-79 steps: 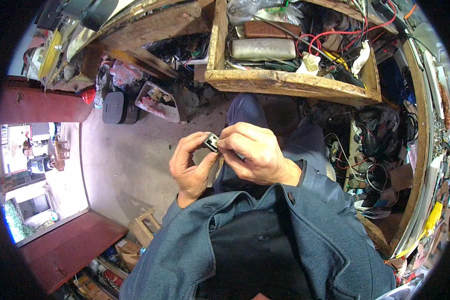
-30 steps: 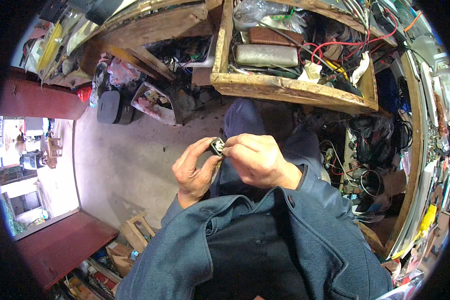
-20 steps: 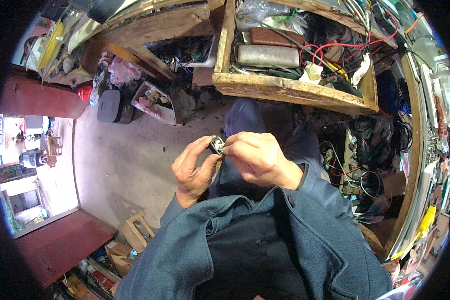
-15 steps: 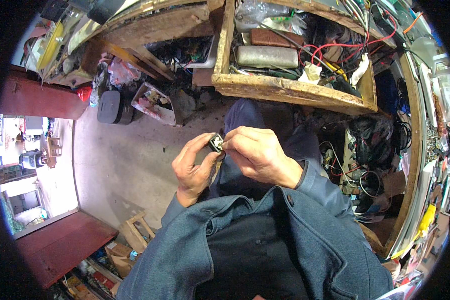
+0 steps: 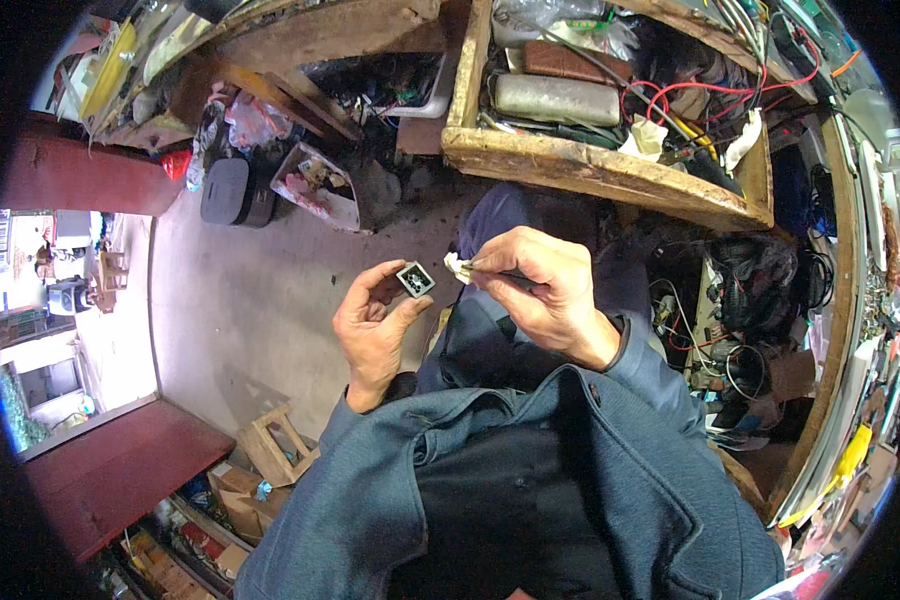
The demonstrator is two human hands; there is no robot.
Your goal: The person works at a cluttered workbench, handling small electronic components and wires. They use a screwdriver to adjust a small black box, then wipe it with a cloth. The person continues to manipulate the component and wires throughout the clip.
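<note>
Between its thumb and fingers, my left hand (image 5: 370, 328) holds a small square black case (image 5: 415, 280) with a pale rim. The case's open side faces up, showing a dark inside with small light specks. To its right, a crumpled white scrap (image 5: 456, 266), like tissue or paper, sticks out from the pinched fingertips of my right hand (image 5: 550, 290). A thin dark edge shows along those fingers; I cannot tell whether it is a tool. The scrap and the case are a short gap apart, both held above my lap.
Ahead, an open wooden drawer (image 5: 610, 165) holds a grey case (image 5: 557, 99), a brown case (image 5: 577, 62) and red wires. A littered box (image 5: 318, 190) and a dark bin (image 5: 232, 192) stand on the floor at left. Tangled cables (image 5: 740, 370) lie at right.
My right hand has drawn the white scrap out of the case and away to the right. My left hand has shifted slightly left, with the case's inside now exposed.
</note>
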